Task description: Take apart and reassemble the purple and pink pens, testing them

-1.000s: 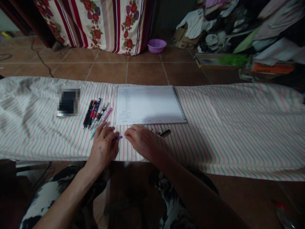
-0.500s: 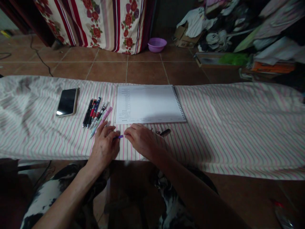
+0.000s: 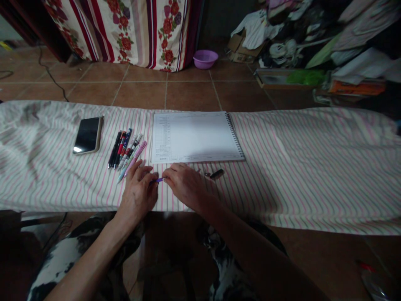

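We are still pinching the purple pen between left hand and right hand, fingertips closed on each end, near the table's front edge, just below the notebook; nothing has moved since a second ago.

Right hand slightly nearer left hand now.
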{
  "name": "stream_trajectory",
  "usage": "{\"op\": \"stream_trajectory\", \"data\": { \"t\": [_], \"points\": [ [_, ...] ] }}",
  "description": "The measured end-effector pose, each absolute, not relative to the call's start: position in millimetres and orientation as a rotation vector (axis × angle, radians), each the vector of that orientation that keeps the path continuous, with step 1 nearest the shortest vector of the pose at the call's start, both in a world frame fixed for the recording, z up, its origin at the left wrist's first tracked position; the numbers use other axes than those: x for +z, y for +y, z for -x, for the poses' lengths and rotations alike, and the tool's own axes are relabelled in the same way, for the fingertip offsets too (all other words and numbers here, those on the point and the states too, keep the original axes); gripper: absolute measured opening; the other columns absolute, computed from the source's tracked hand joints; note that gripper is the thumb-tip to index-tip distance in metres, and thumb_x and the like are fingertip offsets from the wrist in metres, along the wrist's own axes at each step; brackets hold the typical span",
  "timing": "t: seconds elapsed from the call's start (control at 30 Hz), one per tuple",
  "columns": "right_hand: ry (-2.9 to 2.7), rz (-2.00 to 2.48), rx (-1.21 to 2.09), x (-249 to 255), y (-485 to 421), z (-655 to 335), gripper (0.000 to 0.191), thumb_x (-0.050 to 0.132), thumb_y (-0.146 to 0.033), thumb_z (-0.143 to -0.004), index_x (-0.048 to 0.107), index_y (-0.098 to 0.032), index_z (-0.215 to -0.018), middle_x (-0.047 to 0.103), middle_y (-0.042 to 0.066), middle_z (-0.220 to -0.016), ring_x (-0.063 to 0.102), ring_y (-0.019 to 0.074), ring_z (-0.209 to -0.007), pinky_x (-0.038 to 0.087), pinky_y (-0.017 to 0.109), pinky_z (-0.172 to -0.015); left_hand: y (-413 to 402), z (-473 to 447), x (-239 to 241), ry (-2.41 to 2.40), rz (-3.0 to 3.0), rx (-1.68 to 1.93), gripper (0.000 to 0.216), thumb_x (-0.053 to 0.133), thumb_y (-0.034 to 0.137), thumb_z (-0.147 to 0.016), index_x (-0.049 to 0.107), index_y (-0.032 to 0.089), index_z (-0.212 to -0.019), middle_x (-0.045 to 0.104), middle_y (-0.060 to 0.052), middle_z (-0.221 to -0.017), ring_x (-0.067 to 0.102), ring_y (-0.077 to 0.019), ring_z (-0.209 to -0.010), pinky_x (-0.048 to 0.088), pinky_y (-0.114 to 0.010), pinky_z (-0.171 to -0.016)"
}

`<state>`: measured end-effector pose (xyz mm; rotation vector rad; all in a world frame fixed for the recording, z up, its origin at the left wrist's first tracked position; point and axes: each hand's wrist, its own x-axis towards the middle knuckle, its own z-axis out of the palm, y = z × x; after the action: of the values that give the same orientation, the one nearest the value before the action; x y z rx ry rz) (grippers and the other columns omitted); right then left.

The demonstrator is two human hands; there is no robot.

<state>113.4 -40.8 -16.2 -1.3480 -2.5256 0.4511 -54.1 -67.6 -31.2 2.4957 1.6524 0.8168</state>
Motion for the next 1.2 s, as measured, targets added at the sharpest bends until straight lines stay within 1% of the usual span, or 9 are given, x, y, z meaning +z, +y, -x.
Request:
{"op": "stream_trajectory", "data": {
  "t": [0.4, 0.67, 0.9, 1.1, 1.2],
  "points": [
    [-2.526, 1.329, 0.497, -15.0, -40.4, -115.0, 0.015, 0.047, -0.019, -0.088, 0.062, -0.018, -0.090, 0.062, 0.006, -0.087, 0.054, 0.0169, -0.087, 0.038, 0.027, -0.075, -66.4, 53.3, -32.3, 1.638, -2.545, 0.828, 0.010, 0.054, 0.013, -0.076, 0.059, 0.016, -0.085, 0.059, -0.010, -0.100, 0.041, -0.0293, -0.117, 0.041, -0.050, -0.098],
    [-2.394, 1.343, 0.579, -16.3, -36.1, -120.2, 0.014, 0.051, -0.017, -0.085, 0.063, -0.018, -0.094, 0.065, 0.006, -0.089, 0.056, 0.0164, -0.087, 0.038, 0.027, -0.077, -65.5, 52.9, -32.1, 1.647, -2.532, 0.831, 0.010, 0.054, 0.013, -0.076, 0.060, 0.015, -0.084, 0.059, -0.012, -0.099, 0.041, -0.0298, -0.117, 0.041, -0.049, -0.098],
    [-2.308, 1.359, 0.557, -8.5, -24.2, -152.9, 0.014, 0.054, -0.018, -0.083, 0.066, -0.017, -0.091, 0.064, 0.005, -0.084, 0.054, 0.0166, -0.083, 0.039, 0.029, -0.076, -66.4, 52.4, -31.0, 1.663, -2.496, 0.816, 0.012, 0.053, 0.012, -0.075, 0.061, 0.016, -0.084, 0.060, -0.010, -0.100, 0.041, -0.0296, -0.118, 0.040, -0.051, -0.098],
    [-2.421, 1.319, 0.424, -5.4, -30.4, -170.9, 0.014, 0.057, -0.014, -0.081, 0.067, -0.020, -0.090, 0.060, 0.005, -0.087, 0.052, 0.0169, -0.086, 0.039, 0.028, -0.073, -65.7, 53.2, -32.2, 1.665, -2.535, 0.796, 0.011, 0.054, 0.013, -0.076, 0.061, 0.016, -0.084, 0.060, -0.011, -0.101, 0.041, -0.0296, -0.118, 0.040, -0.050, -0.099],
    [-2.533, 1.315, 0.393, -2.6, -35.1, -173.2, 0.013, 0.059, -0.014, -0.080, 0.066, -0.020, -0.089, 0.059, 0.006, -0.088, 0.051, 0.0177, -0.086, 0.039, 0.028, -0.072, -64.0, 54.4, -33.9, 1.645, -2.558, 0.806, 0.010, 0.056, 0.015, -0.075, 0.061, 0.015, -0.084, 0.060, -0.011, -0.100, 0.042, -0.0299, -0.117, 0.040, -0.050, -0.099]
  ]
}}
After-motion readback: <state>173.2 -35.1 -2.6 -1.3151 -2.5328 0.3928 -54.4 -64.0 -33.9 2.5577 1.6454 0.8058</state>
